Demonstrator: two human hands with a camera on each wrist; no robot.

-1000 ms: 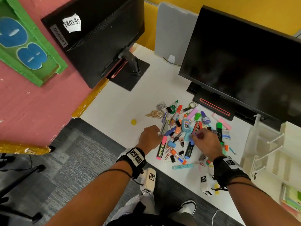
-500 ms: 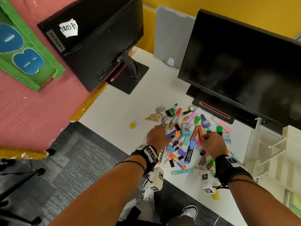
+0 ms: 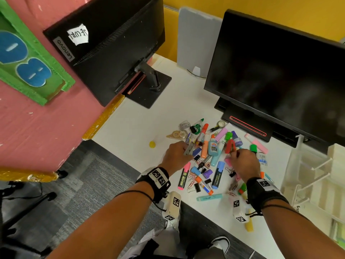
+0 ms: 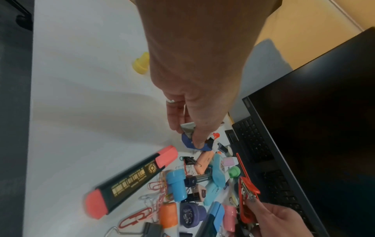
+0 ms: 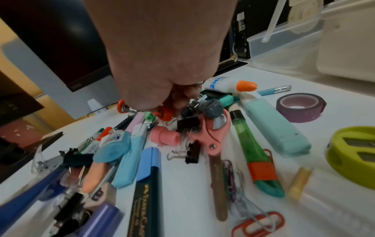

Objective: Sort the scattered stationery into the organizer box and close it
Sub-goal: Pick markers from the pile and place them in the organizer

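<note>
Left hand (image 3: 176, 155) pinching small blue-and-metal stapler (image 4: 191, 141) at pile's left edge. Right hand (image 3: 244, 162) gripping red staple remover (image 3: 230, 146) mid-pile. Organizer box (image 3: 315, 176) open, on counter (image 3: 130, 128) well right of pile; right hand nearer. Most stationery unsorted.
</note>
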